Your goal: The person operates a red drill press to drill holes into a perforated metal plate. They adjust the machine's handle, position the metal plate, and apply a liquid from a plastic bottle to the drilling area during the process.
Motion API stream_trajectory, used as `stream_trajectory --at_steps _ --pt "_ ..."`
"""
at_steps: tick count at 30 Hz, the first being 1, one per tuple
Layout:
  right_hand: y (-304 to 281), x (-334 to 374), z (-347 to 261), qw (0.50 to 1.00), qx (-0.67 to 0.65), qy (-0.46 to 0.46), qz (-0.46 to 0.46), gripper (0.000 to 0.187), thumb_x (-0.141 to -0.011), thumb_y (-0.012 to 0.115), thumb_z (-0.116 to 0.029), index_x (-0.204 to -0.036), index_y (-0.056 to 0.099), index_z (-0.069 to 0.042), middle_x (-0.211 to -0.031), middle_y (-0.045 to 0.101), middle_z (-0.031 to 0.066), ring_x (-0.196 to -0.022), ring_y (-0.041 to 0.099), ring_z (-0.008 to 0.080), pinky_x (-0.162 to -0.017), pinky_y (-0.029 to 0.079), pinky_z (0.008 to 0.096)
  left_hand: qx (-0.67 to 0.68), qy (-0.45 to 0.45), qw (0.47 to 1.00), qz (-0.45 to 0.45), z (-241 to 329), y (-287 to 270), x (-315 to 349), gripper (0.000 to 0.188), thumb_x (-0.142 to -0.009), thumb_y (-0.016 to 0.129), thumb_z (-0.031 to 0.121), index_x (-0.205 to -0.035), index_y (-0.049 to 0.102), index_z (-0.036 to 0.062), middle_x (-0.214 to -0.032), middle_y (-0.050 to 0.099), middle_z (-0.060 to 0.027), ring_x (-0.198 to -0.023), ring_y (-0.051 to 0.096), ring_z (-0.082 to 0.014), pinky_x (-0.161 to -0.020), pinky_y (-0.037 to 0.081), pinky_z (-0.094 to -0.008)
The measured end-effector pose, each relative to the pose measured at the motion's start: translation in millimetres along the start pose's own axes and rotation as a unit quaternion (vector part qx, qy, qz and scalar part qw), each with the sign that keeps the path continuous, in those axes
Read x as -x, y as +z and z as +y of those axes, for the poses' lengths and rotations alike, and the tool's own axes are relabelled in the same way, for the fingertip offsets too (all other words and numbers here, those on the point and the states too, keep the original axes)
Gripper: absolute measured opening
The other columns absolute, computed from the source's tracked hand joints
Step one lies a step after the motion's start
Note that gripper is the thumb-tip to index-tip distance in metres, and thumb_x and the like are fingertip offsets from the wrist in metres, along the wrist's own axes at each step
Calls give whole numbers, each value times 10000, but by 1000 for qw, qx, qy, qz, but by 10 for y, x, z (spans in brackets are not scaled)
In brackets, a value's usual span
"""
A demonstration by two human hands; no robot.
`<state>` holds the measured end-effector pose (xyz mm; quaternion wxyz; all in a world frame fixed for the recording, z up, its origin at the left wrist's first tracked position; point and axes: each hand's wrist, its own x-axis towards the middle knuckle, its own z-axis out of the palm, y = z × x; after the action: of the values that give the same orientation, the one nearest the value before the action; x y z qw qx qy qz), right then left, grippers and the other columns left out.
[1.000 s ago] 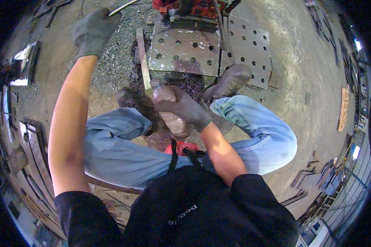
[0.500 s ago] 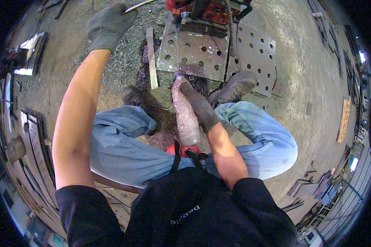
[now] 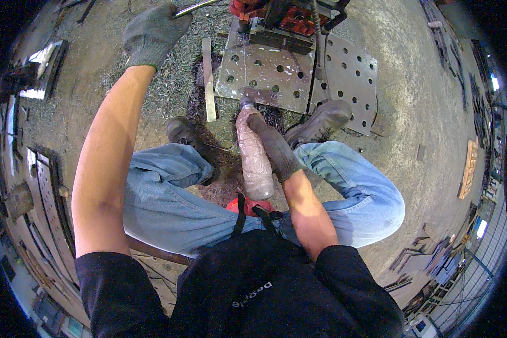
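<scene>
My left hand point(image 3: 155, 35), in a grey knit glove, is closed around the end of a metal lever point(image 3: 200, 6) at the top. That lever runs toward a red drilling machine point(image 3: 287, 21), cut off by the upper edge. My right hand point(image 3: 269, 138), in a dark glove, grips a cloudy plastic squeeze bottle point(image 3: 253, 163) between my knees. The bottle tilts with its capped end pointing away from me. From its tip a thin stream of liquid rises in the picture toward the drill's lower end point(image 3: 244, 26), over a metal plate with round holes point(image 3: 265, 70).
A second perforated plate point(image 3: 349, 79) lies to the right, with a hose point(image 3: 320, 56) hanging near it. A flat metal strip point(image 3: 208, 79) and scattered metal shavings point(image 3: 177, 73) lie left of the plates. My boots point(image 3: 324, 121) flank the bottle; something red point(image 3: 248, 206) sits behind it.
My left hand and the lever have shifted slightly to the right. The bottle's tip has also moved a little right, and the liquid stream now shows more plainly.
</scene>
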<state>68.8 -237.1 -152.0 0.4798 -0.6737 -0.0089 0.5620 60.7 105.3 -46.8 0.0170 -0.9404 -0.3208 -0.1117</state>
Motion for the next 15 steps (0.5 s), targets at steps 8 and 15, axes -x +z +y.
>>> stream_trajectory --at_steps 8,15 --pt "7 93 -42 996 -62 -23 -54 439 -958 632 -418 -1190 657 -46 -988 678 32 -856 630 130 -787 516 294 -24 -15 1000 -1 -49 81 -22 472 -879 615 572 -1054 760 158 -983 742 -162 -937 708 -378 -786 547 -495" --pt "110 329 -279 980 -19 -189 -56 532 -882 725 -275 -1320 569 -16 -1164 647 61 -1026 612 165 -914 507 325 53 -32 995 74 197 -168 98 270 -741 727 403 -732 739 133 -693 668 -177 -667 676 -386 -585 510 -496"
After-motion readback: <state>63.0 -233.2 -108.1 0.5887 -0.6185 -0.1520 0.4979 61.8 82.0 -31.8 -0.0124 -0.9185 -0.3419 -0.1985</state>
